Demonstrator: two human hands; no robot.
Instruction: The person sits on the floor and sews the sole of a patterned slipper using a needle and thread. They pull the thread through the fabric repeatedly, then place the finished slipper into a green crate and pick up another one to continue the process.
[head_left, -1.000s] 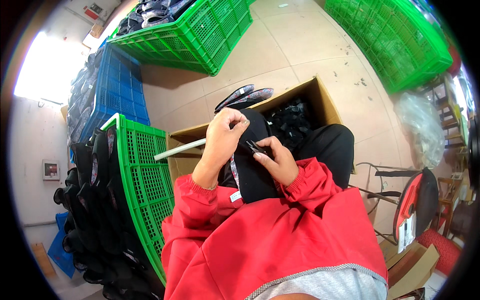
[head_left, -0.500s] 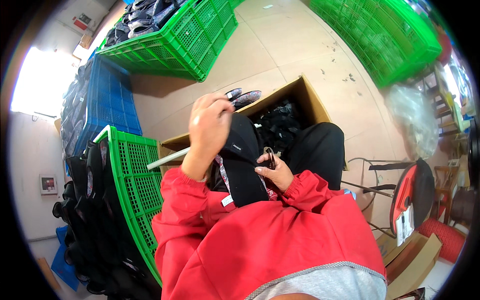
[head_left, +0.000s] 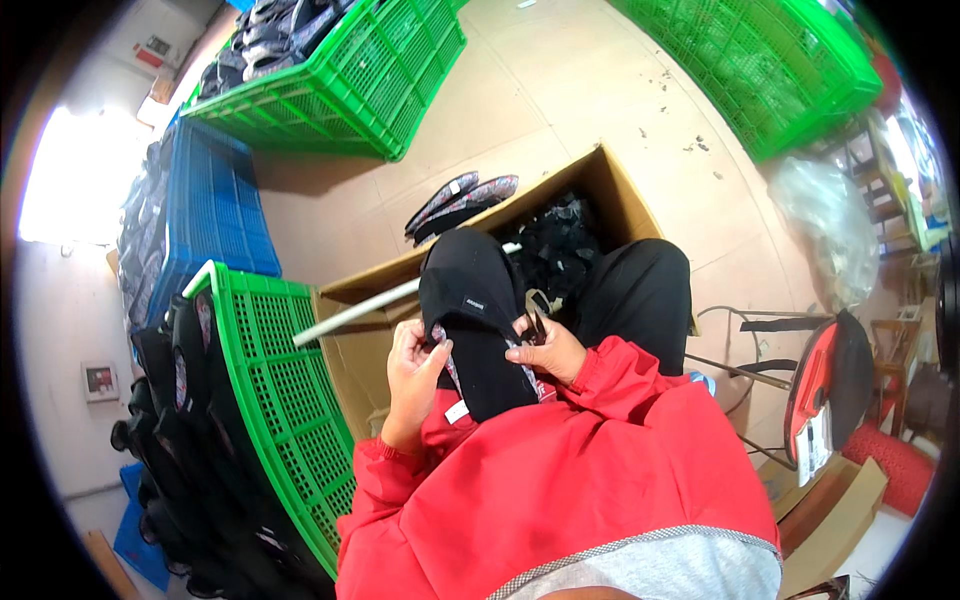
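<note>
A black fabric slipper (head_left: 482,375) lies across my lap, toe pointing away, with a small label on its upper and a patterned lining at the opening. My left hand (head_left: 412,378) pinches the left edge of that opening between thumb and fingers. On the opposite edge rests the thumb of my right hand (head_left: 552,352), its fingers closed. A small dark tool with a loop-like end (head_left: 538,322) sticks up from the right hand; its exact kind is unclear. A white tag (head_left: 457,411) shows beside the slipper's heel end.
An open cardboard box (head_left: 628,200) with black pieces stands before my knees, a pale rod (head_left: 360,310) across it. Patterned slippers (head_left: 462,203) lie beyond its far edge. Green crates (head_left: 285,370) and a blue crate (head_left: 215,200) hold more slippers at left. A folding stool (head_left: 815,390) stands right.
My left hand has come down from above the slipper's toe and now grips the opening's left edge. The patterned slippers beyond the box show more fully. My right hand stays nearly in place.
</note>
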